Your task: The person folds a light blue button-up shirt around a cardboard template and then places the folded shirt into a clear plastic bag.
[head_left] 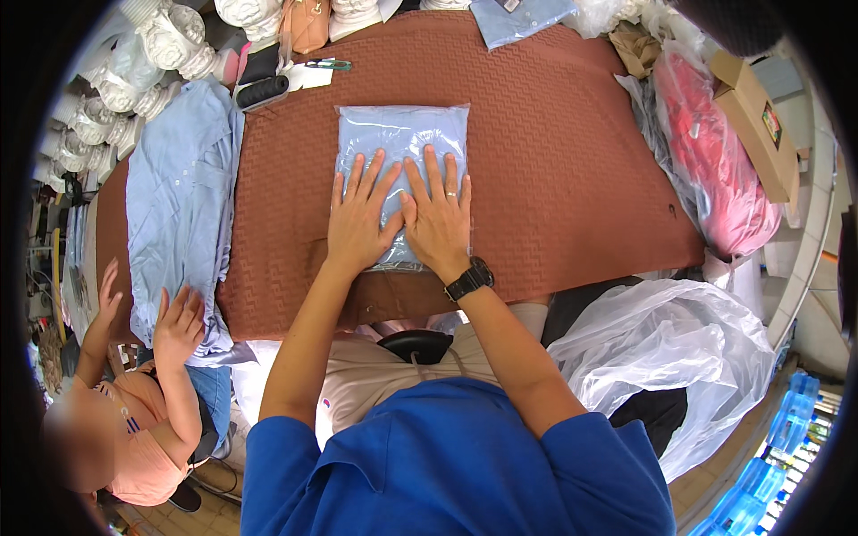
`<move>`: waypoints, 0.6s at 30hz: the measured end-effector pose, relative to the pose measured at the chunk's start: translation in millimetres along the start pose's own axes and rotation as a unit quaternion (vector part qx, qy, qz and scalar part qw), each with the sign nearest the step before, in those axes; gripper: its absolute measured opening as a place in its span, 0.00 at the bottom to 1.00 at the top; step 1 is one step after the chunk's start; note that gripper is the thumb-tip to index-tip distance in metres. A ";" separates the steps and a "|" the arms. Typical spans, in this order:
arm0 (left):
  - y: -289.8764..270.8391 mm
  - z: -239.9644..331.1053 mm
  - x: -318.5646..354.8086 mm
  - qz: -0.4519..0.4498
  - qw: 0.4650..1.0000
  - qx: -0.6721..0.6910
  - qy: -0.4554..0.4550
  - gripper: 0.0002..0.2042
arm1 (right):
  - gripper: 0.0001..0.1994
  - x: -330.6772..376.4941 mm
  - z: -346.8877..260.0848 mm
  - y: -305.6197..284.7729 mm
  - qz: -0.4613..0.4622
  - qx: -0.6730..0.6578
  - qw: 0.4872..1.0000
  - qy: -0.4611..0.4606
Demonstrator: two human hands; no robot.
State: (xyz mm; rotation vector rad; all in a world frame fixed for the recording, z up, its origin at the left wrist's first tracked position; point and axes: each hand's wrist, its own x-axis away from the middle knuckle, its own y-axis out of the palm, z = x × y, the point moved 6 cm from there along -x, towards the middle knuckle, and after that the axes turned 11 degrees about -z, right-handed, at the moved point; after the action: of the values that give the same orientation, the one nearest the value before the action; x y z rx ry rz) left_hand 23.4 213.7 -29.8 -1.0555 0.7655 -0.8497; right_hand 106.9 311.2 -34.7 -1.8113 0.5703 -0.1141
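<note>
A folded light-blue garment in a clear plastic bag [401, 129] lies flat on the brown textured table cover [563, 161], close to the table's near edge. My left hand [360, 214] rests palm down on the left part of the bag, its fingers spread and pointing away from me. On the right part lies my right hand [438, 210], also flat with fingers apart, its thumb close to the left thumb. Both palms touch the plastic, and neither hand grips anything. My hands hide the middle of the bag.
Light-blue shirts [183, 196] lie at the left, where another person's hands [179, 326] are raised. A tape dispenser [262, 89] and a green-handled cutter [329, 64] sit at the far left. Another bagged garment [521, 16] lies at the back. Red bagged goods [706, 152], a cardboard box [755, 125] and a large clear plastic bag [666, 335] are at right.
</note>
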 end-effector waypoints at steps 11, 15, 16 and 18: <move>0.4 2.6 -2.9 -0.004 1.000 -0.005 0.000 0.31 | 0.25 -0.3 4.7 0.8 0.003 -0.002 1.000 0.004; 1.8 -0.7 -0.2 -0.002 1.000 0.003 -0.004 0.31 | 0.25 -1.0 2.1 3.9 -0.002 0.003 1.000 0.002; 1.7 -0.2 -0.6 -0.002 1.000 0.003 -0.004 0.31 | 0.25 -1.1 2.6 3.7 -0.002 0.001 1.000 0.003; 1.8 -0.3 -0.6 -0.003 1.000 0.002 -0.004 0.31 | 0.25 -1.1 2.6 3.4 0.000 0.000 1.000 0.004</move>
State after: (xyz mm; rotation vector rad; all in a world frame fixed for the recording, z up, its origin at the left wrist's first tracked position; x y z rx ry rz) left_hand 23.2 214.6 -31.4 -1.0583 0.7541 -0.8518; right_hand 105.8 313.2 -38.5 -1.8107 0.5753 -0.1208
